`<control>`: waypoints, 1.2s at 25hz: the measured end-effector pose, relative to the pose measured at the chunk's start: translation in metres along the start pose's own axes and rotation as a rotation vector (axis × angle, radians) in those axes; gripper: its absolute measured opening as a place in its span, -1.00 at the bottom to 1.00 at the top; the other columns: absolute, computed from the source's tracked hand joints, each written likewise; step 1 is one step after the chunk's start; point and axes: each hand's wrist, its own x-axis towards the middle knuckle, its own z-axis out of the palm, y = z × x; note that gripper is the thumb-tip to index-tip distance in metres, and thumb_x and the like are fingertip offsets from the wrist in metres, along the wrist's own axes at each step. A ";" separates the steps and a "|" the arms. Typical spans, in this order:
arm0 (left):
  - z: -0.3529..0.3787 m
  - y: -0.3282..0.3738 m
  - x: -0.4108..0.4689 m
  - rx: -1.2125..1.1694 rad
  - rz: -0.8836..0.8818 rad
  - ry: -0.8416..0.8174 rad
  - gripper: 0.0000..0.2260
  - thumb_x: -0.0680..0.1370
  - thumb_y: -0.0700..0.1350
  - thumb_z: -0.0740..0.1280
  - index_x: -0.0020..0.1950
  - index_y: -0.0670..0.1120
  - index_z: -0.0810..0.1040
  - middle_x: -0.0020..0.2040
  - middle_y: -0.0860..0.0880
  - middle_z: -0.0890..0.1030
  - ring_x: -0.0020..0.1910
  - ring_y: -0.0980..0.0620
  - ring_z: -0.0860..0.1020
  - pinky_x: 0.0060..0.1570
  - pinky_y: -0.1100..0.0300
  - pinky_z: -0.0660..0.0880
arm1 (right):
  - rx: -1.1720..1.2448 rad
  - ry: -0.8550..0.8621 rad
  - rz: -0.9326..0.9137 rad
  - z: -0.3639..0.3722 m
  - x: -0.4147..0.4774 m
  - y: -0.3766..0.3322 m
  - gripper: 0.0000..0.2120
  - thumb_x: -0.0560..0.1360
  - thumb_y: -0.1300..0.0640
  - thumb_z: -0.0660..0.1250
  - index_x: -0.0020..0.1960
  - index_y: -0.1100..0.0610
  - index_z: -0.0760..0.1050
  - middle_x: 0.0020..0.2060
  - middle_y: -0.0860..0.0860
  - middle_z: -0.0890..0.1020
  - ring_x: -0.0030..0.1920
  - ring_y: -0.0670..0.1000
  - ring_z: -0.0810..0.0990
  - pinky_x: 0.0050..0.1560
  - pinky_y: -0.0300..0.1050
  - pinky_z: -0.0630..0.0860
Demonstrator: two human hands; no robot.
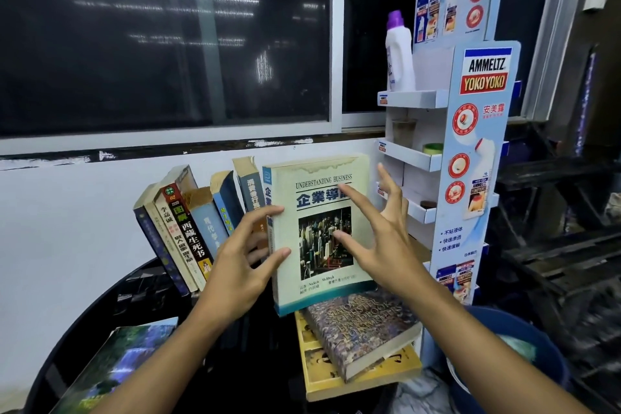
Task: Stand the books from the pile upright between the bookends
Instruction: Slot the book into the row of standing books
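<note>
**Step check: seating textbook upright**

L hand (235, 265) pinches spine edge of large cream paperback textbook (319, 171). R hand (386, 239) splayed, fingertips flat on cover, gripping nothing. Book stands at right end of leaning book row (188, 228), by mottled hardback pile (363, 329). I'd push row vertical first. Bookends not visible.

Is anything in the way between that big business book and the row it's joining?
Nothing visible but the person's own left hand, whose fingers wrap the business book's spine edge, next to the leaning row. The right hand touches its cover.
</note>
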 end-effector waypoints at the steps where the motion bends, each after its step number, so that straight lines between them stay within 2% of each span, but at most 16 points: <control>1: 0.002 0.002 -0.002 -0.029 -0.006 0.003 -0.51 0.52 -0.25 0.46 0.29 0.22 0.44 0.19 0.43 0.54 0.20 0.11 0.63 0.14 0.05 0.64 | -0.018 0.004 -0.019 0.001 -0.003 -0.010 -0.34 0.51 -0.09 0.45 0.51 -0.36 0.23 0.59 -0.12 -0.07 0.58 0.02 0.01 0.50 0.26 0.19; 2: 0.003 0.003 -0.003 -0.052 -0.007 0.013 -0.52 0.51 -0.25 0.46 0.26 0.20 0.43 0.20 0.40 0.54 0.20 0.11 0.64 0.13 0.03 0.64 | 0.005 -0.007 -0.035 0.001 -0.007 -0.021 -0.35 0.53 -0.10 0.42 0.52 -0.34 0.22 0.58 -0.13 0.01 0.57 0.00 0.06 0.49 0.26 0.24; 4: 0.005 0.004 -0.006 -0.082 -0.006 0.055 -0.50 0.49 -0.24 0.49 0.24 0.22 0.39 0.29 0.28 0.53 0.23 0.09 0.63 0.15 0.02 0.63 | 0.127 -0.053 -0.064 0.003 -0.012 -0.041 -0.34 0.55 -0.08 0.41 0.55 -0.29 0.18 0.52 -0.16 0.16 0.53 -0.10 0.16 0.49 0.12 0.30; 6: 0.007 0.004 -0.011 -0.103 -0.012 0.077 -0.41 0.47 -0.24 0.51 0.32 0.21 0.34 0.31 0.21 0.55 0.24 0.08 0.62 0.18 0.08 0.61 | 0.227 -0.081 -0.073 0.004 -0.014 -0.057 -0.27 0.56 -0.05 0.41 0.58 -0.27 0.09 0.48 -0.16 0.23 0.51 -0.15 0.21 0.50 -0.02 0.30; 8: 0.010 0.007 -0.017 -0.084 -0.020 0.048 -0.31 0.47 -0.25 0.52 0.45 0.21 0.31 0.31 0.28 0.55 0.28 0.15 0.59 0.20 0.21 0.57 | 0.295 -0.084 -0.040 0.001 -0.013 -0.067 -0.21 0.55 -0.07 0.41 0.59 -0.29 0.00 0.47 -0.17 0.24 0.49 -0.20 0.24 0.48 -0.03 0.34; 11: 0.013 0.015 -0.028 -0.052 -0.018 -0.007 -0.28 0.47 -0.24 0.52 0.47 0.26 0.30 0.29 0.49 0.48 0.31 0.36 0.49 0.20 0.38 0.49 | 0.364 -0.047 -0.007 -0.007 -0.012 -0.075 -0.16 0.52 -0.06 0.45 0.60 -0.28 -0.01 0.41 -0.21 0.27 0.43 -0.24 0.30 0.40 0.01 0.47; 14: 0.019 0.019 -0.033 -0.076 -0.008 -0.070 -0.28 0.48 -0.26 0.51 0.50 0.21 0.31 0.38 0.41 0.46 0.39 0.30 0.44 0.22 0.29 0.53 | 0.399 -0.018 0.012 -0.013 -0.011 -0.078 -0.20 0.50 -0.06 0.46 0.57 -0.30 0.08 0.38 -0.19 0.30 0.41 -0.21 0.36 0.27 0.02 0.57; 15: 0.022 0.021 -0.034 -0.087 -0.005 -0.095 -0.30 0.49 -0.27 0.50 0.50 0.20 0.32 0.40 0.38 0.45 0.41 0.28 0.43 0.22 0.24 0.55 | 0.387 0.005 0.016 -0.015 -0.010 -0.078 -0.23 0.50 -0.05 0.46 0.56 -0.28 0.13 0.34 -0.17 0.33 0.38 -0.26 0.38 0.23 -0.09 0.59; 16: 0.025 0.025 -0.035 -0.090 -0.004 -0.116 -0.31 0.50 -0.28 0.50 0.49 0.20 0.34 0.41 0.38 0.45 0.40 0.28 0.44 0.21 0.21 0.57 | 0.355 0.032 0.021 -0.018 -0.010 -0.079 -0.27 0.50 -0.05 0.47 0.55 -0.25 0.18 0.30 -0.16 0.36 0.32 -0.33 0.39 0.18 -0.29 0.56; 17: 0.029 0.028 -0.036 -0.090 -0.003 -0.129 -0.33 0.50 -0.28 0.49 0.47 0.21 0.36 0.40 0.39 0.45 0.39 0.29 0.45 0.20 0.20 0.58 | 0.312 0.055 0.024 -0.021 -0.010 -0.079 -0.31 0.50 -0.04 0.47 0.54 -0.20 0.23 0.26 -0.14 0.39 0.27 -0.41 0.39 0.10 -0.48 0.49; 18: 0.033 0.029 -0.037 -0.093 -0.005 -0.134 -0.34 0.50 -0.28 0.49 0.46 0.22 0.37 0.39 0.38 0.46 0.38 0.29 0.46 0.19 0.20 0.59 | 0.276 0.071 0.027 -0.025 -0.010 -0.080 -0.35 0.51 -0.02 0.47 0.51 -0.17 0.28 0.24 -0.14 0.41 0.22 -0.44 0.39 0.02 -0.57 0.43; 20: 0.041 0.031 -0.038 -0.114 -0.018 -0.142 -0.33 0.48 -0.26 0.52 0.45 0.26 0.39 0.40 0.35 0.46 0.39 0.25 0.46 0.14 0.15 0.62 | 0.250 0.080 0.032 -0.033 -0.010 -0.080 -0.44 0.52 0.05 0.47 0.45 -0.11 0.35 0.21 -0.11 0.46 0.14 -0.39 0.47 -0.08 -0.56 0.43; 22: 0.048 0.030 -0.036 -0.113 -0.043 -0.159 -0.26 0.46 -0.19 0.56 0.43 0.40 0.35 0.42 0.35 0.41 0.41 0.24 0.44 0.10 0.14 0.64 | 0.232 0.076 0.036 -0.039 -0.010 -0.081 -0.50 0.51 0.11 0.46 0.38 -0.07 0.38 0.17 -0.08 0.53 0.03 -0.27 0.57 -0.15 -0.51 0.46; 24: 0.052 0.029 -0.033 -0.077 -0.072 -0.175 -0.20 0.44 -0.07 0.58 0.45 0.49 0.24 0.46 0.34 0.35 0.42 0.29 0.39 0.12 0.25 0.61 | 0.170 0.071 0.035 -0.042 -0.009 -0.082 -0.51 0.50 0.09 0.46 0.36 -0.08 0.37 0.15 -0.09 0.58 0.00 -0.21 0.60 -0.16 -0.47 0.48; 27: 0.059 0.030 -0.033 -0.037 -0.083 -0.177 -0.16 0.44 -0.02 0.57 0.51 0.42 0.15 0.43 0.36 0.31 0.35 0.54 0.28 0.09 0.55 0.43 | 0.046 0.078 0.020 -0.044 -0.008 -0.082 -0.50 0.51 0.04 0.47 0.38 -0.08 0.34 0.15 -0.08 0.62 0.01 -0.13 0.61 -0.15 -0.40 0.53; 30: 0.063 0.028 -0.034 -0.042 -0.098 -0.175 -0.14 0.45 -0.02 0.56 0.57 0.34 0.13 0.43 0.30 0.32 0.32 0.57 0.27 0.08 0.56 0.42 | 0.009 0.112 0.008 -0.043 -0.010 -0.082 -0.49 0.54 0.07 0.45 0.41 -0.04 0.35 0.14 0.01 0.66 -0.01 -0.07 0.65 -0.16 -0.25 0.64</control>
